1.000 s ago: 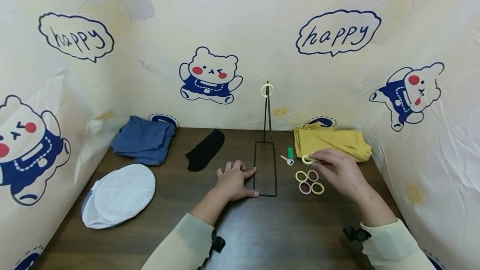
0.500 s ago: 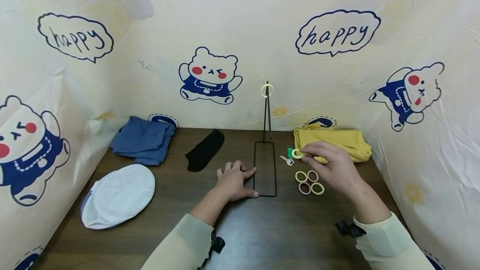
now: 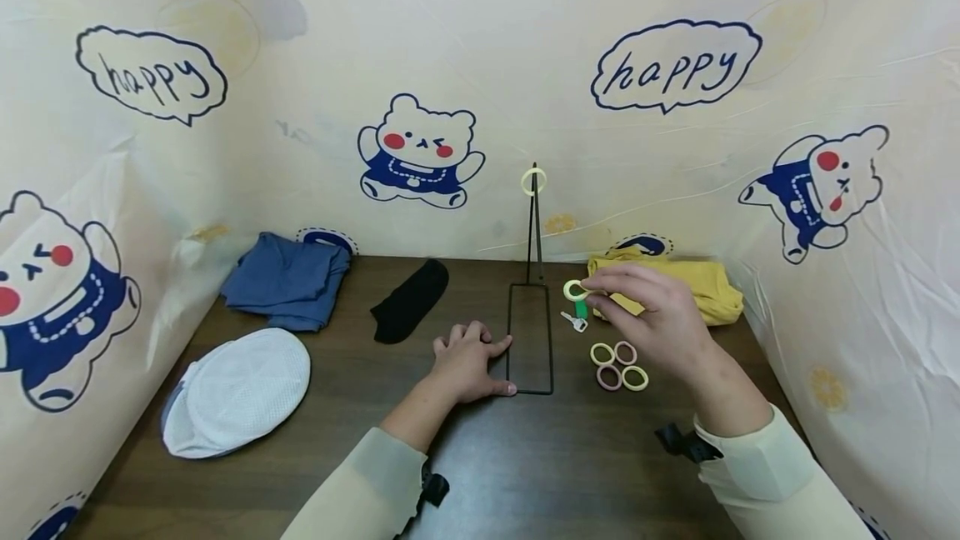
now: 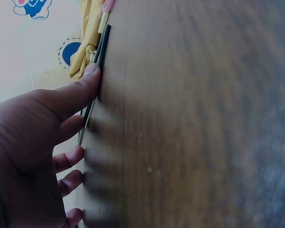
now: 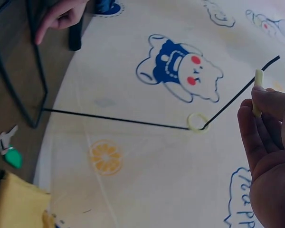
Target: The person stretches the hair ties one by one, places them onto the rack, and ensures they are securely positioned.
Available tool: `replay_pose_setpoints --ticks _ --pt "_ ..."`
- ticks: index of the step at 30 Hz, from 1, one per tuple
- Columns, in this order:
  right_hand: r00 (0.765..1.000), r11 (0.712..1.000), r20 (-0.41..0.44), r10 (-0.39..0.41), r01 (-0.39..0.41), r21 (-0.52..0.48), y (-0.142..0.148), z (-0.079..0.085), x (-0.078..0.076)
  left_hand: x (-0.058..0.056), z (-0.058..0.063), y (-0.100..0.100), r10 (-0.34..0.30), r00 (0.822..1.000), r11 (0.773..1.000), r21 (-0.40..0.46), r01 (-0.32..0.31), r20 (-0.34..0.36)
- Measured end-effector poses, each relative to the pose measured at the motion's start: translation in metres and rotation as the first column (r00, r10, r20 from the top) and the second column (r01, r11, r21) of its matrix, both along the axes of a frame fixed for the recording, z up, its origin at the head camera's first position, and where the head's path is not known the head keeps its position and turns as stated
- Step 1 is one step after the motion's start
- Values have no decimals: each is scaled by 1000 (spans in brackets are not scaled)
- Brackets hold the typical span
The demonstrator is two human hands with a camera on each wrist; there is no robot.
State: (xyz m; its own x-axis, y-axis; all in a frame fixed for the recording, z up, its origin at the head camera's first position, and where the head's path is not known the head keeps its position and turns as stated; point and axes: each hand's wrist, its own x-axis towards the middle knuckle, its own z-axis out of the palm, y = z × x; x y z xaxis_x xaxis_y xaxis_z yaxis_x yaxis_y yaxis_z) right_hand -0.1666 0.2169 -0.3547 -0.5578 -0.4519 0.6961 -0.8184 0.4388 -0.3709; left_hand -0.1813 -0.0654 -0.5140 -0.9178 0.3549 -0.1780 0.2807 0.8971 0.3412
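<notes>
Stand: black wire frame [image 3: 551,348] upright on the dark wood counter [image 3: 525,465]; its rectangular base is the clock's centre. One hung ring [image 3: 524,183], pale yellow, sits at the bend below its slanted arm.
Right hand [image 3: 654,317]: near 3 o'clock, fingers pinching a second yellow ring [image 5: 259,79].
Second ring: raised between 1 and 2 o'clock, not threaded on the arm.
Left hand [image 3: 471,363]: at 8 o'clock, fingers spread, thumb and fingertip resting against the base, grasping nothing.
Loose rings [image 3: 622,377]: four, clustered between 3 and 4 o'clock.
Key [image 3: 579,323]: green-tagged, between 2 and 3 o'clock.
Step, as judged: bringing the second ring to the stand while the left hand steadies it.
Next move, likely: calls for facing the ring's hole to the arm's tip, slipping it over, then letting go.
</notes>
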Motion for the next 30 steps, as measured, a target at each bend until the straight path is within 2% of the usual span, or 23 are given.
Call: replay_pose_setpoints --ticks 7,13,19,24,30 --pt "991 997 -121 63 -68 -39 -15 15 -1 -1 -2 0 5 1000 1000 -17 -5 -3" --pt "990 993 -108 96 -103 -60 -22 26 1 -1 -2 1 2 1000 1000 -16 -2 1" --pt "979 987 -145 141 -151 -62 -30 32 -3 -3 1 1 10 1000 1000 -25 -10 7" --pt "974 984 -159 161 -172 -55 -36 33 -6 -3 1 1 10 1000 1000 -24 -10 9" --pt "977 985 -156 142 -156 -76 -36 31 -8 -2 -1 2 6 1000 999 -32 -6 1"
